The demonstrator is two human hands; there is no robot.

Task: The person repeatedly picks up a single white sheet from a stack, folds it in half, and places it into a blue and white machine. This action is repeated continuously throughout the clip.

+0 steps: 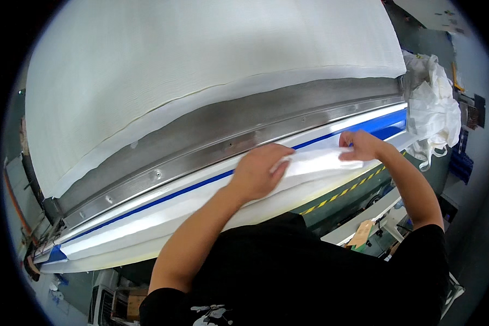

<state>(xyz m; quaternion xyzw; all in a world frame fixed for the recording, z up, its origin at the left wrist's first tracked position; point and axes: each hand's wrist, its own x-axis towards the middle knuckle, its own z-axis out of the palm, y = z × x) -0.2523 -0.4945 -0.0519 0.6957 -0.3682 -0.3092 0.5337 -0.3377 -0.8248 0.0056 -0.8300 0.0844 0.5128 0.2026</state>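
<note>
A long strip of thin white sheet (312,164) runs along the near edge of a wide machine or table. My left hand (259,169) is closed on its upper edge near the middle, thumb and fingers curled together. Further right, my right hand (363,148) pinches the same sheet between thumb and fingers. Between my hands the sheet is drawn up and shiny. Just beyond it lies a blue strip (185,187), which widens into a broad blue area (391,120) at the right. Whether the sheet is film or cloth I cannot tell.
Past the blue strip lies a grey metal bar (201,157) with several screws. A large white fabric sheet (212,49) spreads behind it. Crumpled white bags (434,103) hang at the right end. Below are yellow-black floor tape (342,191) and a cardboard box (135,305).
</note>
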